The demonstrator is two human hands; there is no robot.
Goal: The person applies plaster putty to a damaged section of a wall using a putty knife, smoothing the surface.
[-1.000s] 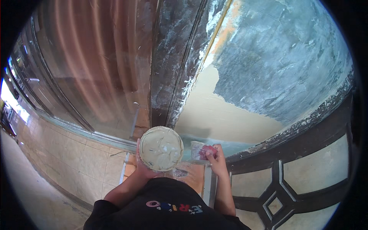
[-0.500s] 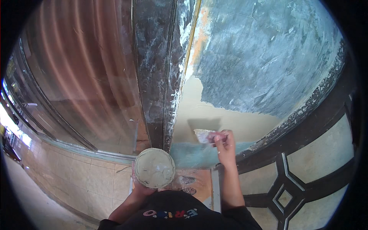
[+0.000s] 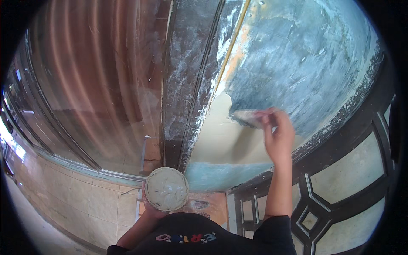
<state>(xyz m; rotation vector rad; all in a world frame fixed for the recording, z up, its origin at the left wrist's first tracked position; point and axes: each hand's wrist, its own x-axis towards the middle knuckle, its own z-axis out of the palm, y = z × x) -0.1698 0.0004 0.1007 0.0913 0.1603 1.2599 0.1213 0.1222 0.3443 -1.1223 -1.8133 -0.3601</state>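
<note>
Fingers of the right hand (image 3: pixel 278 136) pinch a flat pale putty blade (image 3: pixel 247 117) against the blue-grey wall patch (image 3: pixel 297 68), right of centre. The left hand (image 3: pixel 151 209), low centre, cups a round tub of cream filler (image 3: pixel 166 188). Tilting the tub could likely spill filler onto the tiled floor (image 3: pixel 85 199).

Worn wall, dark pillar and glass panels above a tiled floor

A blue-grey wall (image 3: pixel 306 63) with a cream patch fills the upper right of the frame — a dark, white-smeared pillar (image 3: pixel 191 85) runs down the centre. At left, glass panels (image 3: pixel 93 85) reflect reddish-brown tones, with bright daylight at the far left edge. Beige floor tiles (image 3: pixel 76 199) lie at lower left — a black metal grille (image 3: pixel 340 187) crosses the lower right.
</note>
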